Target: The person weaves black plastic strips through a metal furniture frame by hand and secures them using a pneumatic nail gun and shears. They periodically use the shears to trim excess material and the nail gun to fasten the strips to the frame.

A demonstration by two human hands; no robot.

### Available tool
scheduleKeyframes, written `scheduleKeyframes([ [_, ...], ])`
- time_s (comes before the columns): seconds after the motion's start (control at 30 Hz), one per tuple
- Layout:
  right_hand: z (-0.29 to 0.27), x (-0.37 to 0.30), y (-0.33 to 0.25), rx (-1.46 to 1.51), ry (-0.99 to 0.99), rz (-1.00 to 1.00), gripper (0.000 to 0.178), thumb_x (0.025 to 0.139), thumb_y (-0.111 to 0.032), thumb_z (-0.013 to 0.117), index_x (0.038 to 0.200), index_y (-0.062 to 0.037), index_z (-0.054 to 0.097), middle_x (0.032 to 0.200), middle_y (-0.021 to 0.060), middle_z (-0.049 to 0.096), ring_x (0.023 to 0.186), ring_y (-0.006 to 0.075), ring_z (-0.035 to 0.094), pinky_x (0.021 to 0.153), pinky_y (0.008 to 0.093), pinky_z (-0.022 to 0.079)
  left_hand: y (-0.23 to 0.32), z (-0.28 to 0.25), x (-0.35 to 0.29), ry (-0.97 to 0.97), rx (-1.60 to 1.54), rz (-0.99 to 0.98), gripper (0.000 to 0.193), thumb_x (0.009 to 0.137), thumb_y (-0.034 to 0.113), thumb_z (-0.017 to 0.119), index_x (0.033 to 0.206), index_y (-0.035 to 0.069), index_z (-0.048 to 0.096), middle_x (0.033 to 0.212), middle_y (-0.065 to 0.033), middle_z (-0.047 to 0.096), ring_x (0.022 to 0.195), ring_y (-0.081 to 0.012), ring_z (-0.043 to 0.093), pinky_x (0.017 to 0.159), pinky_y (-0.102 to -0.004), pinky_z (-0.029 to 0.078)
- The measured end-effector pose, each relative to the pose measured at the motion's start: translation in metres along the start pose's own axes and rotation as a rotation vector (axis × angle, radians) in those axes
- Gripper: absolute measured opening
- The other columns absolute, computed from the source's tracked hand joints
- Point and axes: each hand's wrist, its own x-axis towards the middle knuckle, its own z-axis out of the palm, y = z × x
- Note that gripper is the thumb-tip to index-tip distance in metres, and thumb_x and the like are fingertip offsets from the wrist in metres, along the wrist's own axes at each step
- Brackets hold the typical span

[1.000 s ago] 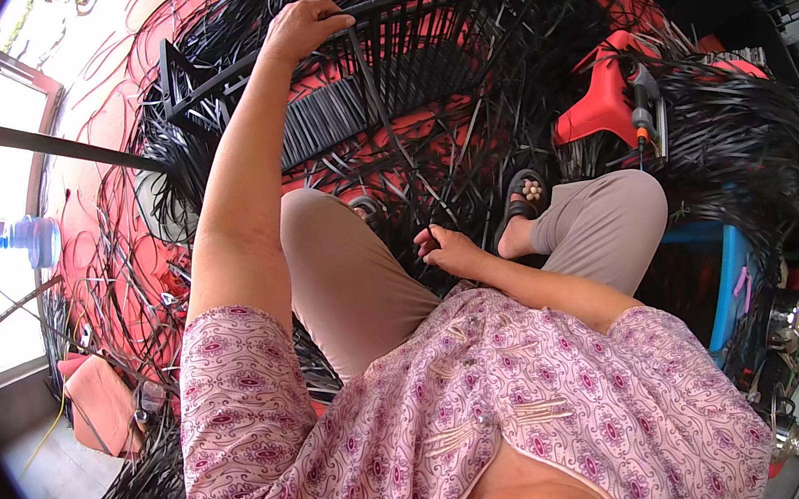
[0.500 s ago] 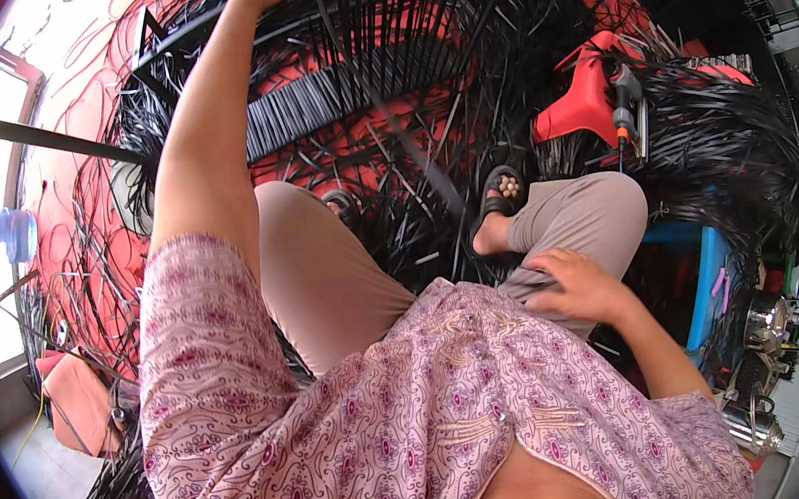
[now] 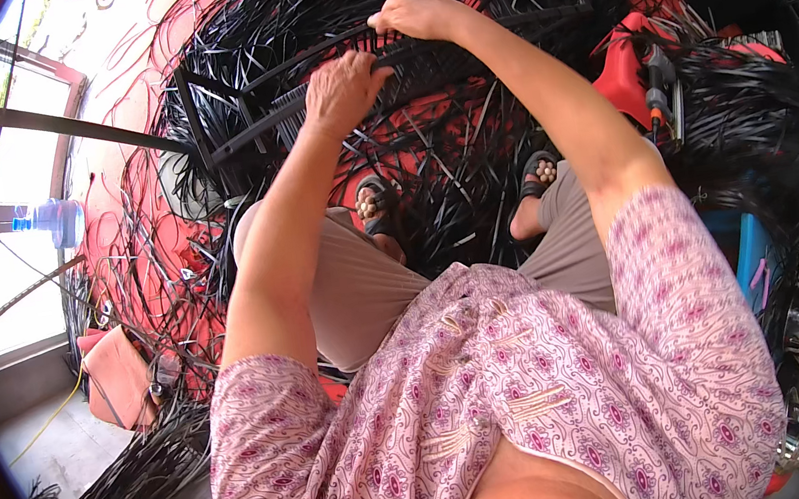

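While loose black strips (image 3: 470, 170) lie heaped over the red floor at centre frame, a seated person's left hand (image 3: 345, 88) and right hand (image 3: 416, 13) both close their fingers around the upper rail of a black woven frame (image 3: 299, 101) at the top, directly under both palms. A clear water bottle (image 3: 53, 220) stands at left.

Both hands up on the black woven frame (image 3: 414, 56): left hand (image 3: 343, 90) gripping its bar, right hand (image 3: 414, 13) gripping just above, loose black strips (image 3: 767, 130) everywhere.
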Motion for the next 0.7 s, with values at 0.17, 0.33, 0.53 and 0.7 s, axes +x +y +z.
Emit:
scheduleKeyframes([
  [0.17, 0.046, 0.006, 0.002, 0.331, -0.708, 0.506, 0.039, 0.084, -0.047, 0.066, 0.084, -0.0084, 0.070, 0.075, 0.0011, 0.062, 0.064, 0.0181, 0.057, 0.058, 0.0344, 0.048, 0.038, 0.003, -0.034, -0.011, -0.007, 0.038, 0.033, 0.090, 0.039, 0.064, 0.103, 0.008, 0.062, 0.085, -0.0082, 0.061, 0.076, -0.0290, 0.064, 0.067, -0.0397, 0.050],
  [0.33, 0.067, 0.001, -0.017, 0.187, -0.793, 0.440, 0.049, 0.074, -0.055, 0.072, 0.083, -0.0068, 0.065, 0.077, 0.0029, 0.057, 0.064, 0.0193, 0.050, 0.055, 0.0343, 0.042, 0.045, 0.001, -0.049, -0.010, 0.010, 0.033, 0.033, 0.089, 0.037, 0.065, 0.105, 0.008, 0.061, 0.085, -0.0084, 0.061, 0.077, -0.0284, 0.063, 0.069, -0.0386, 0.050],
  [0.53, 0.072, 0.010, -0.025, 0.085, -0.854, 0.394, 0.032, 0.074, -0.035, 0.064, 0.074, -0.0032, 0.061, 0.066, 0.0057, 0.054, 0.052, 0.0214, 0.048, 0.047, 0.0366, 0.039, 0.045, 0.001, -0.049, 0.055, -0.087, 0.003, 0.032, 0.085, 0.035, 0.069, 0.099, 0.008, 0.059, 0.084, -0.0088, 0.064, 0.076, -0.0294, 0.064, 0.068, -0.0399, 0.050],
  [0.7, 0.062, 0.010, -0.030, 0.174, -0.789, 0.557, 0.028, 0.070, -0.031, 0.069, 0.076, -0.0044, 0.062, 0.067, 0.0032, 0.057, 0.052, 0.0169, 0.050, 0.045, 0.0314, 0.040, 0.042, 0.003, -0.046, 0.081, -0.135, -0.003, 0.031, 0.084, 0.035, 0.071, 0.094, 0.009, 0.057, 0.082, -0.0092, 0.064, 0.075, -0.0302, 0.064, 0.067, -0.0404, 0.050],
])
